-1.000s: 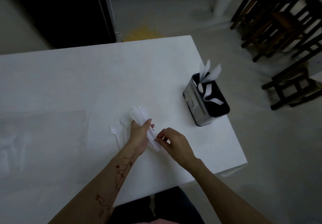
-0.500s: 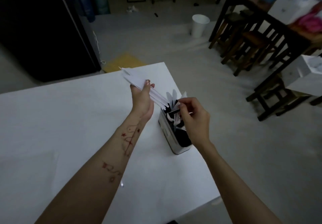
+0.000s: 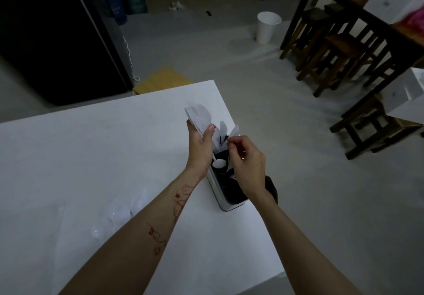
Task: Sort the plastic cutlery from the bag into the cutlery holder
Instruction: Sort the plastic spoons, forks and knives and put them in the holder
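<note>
The left hand (image 3: 200,143) grips a fan of white plastic cutlery (image 3: 199,117) above the cutlery holder (image 3: 226,193). The right hand (image 3: 246,163), fingers curled, pinches one piece over the holder and hides much of its top. A spoon (image 3: 218,163) lies inside. The holder stands near the right edge of the white bench (image 3: 91,157); a clear bag (image 3: 114,216) lies left of the left forearm.

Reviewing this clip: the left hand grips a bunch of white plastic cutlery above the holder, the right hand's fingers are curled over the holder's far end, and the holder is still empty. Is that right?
Not quite. In the head view the cutlery holder is not empty: a white spoon and other white pieces already stand in it. The rest holds: the left hand grips the bunch of cutlery, and the right hand is curled over the far end.
</note>
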A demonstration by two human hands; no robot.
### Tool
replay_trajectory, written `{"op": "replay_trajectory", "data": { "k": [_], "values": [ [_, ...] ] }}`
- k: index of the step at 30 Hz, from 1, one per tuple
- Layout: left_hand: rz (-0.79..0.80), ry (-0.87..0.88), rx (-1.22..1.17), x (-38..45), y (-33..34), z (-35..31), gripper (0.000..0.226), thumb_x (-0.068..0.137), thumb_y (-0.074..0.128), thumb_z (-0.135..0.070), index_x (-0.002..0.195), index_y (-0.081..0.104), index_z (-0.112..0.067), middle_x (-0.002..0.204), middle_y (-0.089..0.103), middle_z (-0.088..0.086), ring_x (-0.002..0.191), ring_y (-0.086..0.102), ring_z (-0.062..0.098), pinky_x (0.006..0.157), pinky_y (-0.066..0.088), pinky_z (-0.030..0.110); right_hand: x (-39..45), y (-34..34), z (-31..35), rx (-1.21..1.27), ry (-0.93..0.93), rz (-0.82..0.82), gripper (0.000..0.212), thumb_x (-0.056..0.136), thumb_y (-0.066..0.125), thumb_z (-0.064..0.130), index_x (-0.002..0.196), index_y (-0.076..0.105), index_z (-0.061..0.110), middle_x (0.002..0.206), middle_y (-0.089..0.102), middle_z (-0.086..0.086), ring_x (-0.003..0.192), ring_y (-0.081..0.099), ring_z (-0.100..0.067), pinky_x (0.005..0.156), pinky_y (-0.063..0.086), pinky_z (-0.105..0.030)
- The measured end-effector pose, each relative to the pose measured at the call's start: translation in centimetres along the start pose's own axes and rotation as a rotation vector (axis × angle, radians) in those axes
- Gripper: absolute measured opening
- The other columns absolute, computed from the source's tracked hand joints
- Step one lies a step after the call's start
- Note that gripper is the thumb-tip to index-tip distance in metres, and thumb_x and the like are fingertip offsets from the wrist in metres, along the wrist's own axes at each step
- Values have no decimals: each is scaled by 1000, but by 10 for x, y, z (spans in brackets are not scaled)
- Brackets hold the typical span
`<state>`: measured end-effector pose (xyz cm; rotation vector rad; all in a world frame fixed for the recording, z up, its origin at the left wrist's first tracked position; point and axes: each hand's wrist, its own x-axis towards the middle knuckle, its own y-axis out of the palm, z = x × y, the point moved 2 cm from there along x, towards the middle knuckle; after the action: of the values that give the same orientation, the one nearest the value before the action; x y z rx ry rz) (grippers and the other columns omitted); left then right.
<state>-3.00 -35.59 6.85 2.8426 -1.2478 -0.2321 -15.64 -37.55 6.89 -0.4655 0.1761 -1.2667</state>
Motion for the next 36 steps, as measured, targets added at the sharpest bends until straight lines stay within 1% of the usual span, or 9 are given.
{"op": "replay_trajectory", "data": {
  "k": [6,12,16,19,23,28,31,34,36],
  "values": [
    [-147,13,-139,20,2,-14,33,98,47,-14,128,33,-11,105,57,2,97,57,18,92,47,27,1,-4,-3,35,50,-20,13,96,57,16,101,68,18,84,69,10,75,63,-2,65,44,-9],
    [5,13,60,-1,0,14,40,98,47,-21,135,29,-21,129,49,1,116,49,15,91,41,16,1,-1,-7,18,44,-8,12,96,56,17,101,67,19,83,68,11,74,62,-3,64,46,-13],
    [91,-38,257,-2,-8,30,38,96,48,-28,131,33,-24,127,46,8,115,49,19,98,45,34,2,4,-9,-38,-12,3,15,97,52,17,102,66,18,88,67,10,80,62,-8,72,53,-29],
    [161,19,428,-9,-8,29,30,97,47,-23,126,41,-16,123,45,4,118,39,16,98,40,31,1,8,-10,-98,-70,12,21,98,48,19,108,66,17,101,67,10,96,60,-10,84,51,-34],
    [167,33,499,-14,-13,27,32,97,48,-28,125,42,-15,125,36,-4,117,31,9,92,32,22,-4,9,-10,-132,-57,29,26,100,45,16,119,63,16,114,65,7,106,56,-10,92,44,-22],
    [328,-29,318,-22,-23,25,25,96,50,-36,114,46,-20,118,53,1,105,51,5,79,43,13,-7,12,-13,-192,-38,75,32,101,41,15,129,58,16,121,62,8,108,47,-2,88,26,3],
    [353,-48,292,-23,-31,24,41,97,45,-41,129,42,-15,131,52,-2,118,49,3,89,40,6,-7,13,-12,-215,-48,60,31,101,42,15,128,58,16,120,62,7,112,49,-7,87,25,3],
    [358,-71,294,-28,-43,21,59,94,41,-55,145,30,-27,150,36,-12,137,32,2,110,30,22,-10,13,-2,-209,-91,5,30,100,44,14,126,58,16,121,61,7,112,49,-8,88,26,0],
    [317,-87,287,-36,-59,15,55,96,39,-52,146,28,-31,150,32,-17,137,28,-1,109,26,23,-18,17,13,-180,-163,-52,28,98,47,12,122,59,15,117,60,8,107,47,-5,89,29,-3]
  ]
}}
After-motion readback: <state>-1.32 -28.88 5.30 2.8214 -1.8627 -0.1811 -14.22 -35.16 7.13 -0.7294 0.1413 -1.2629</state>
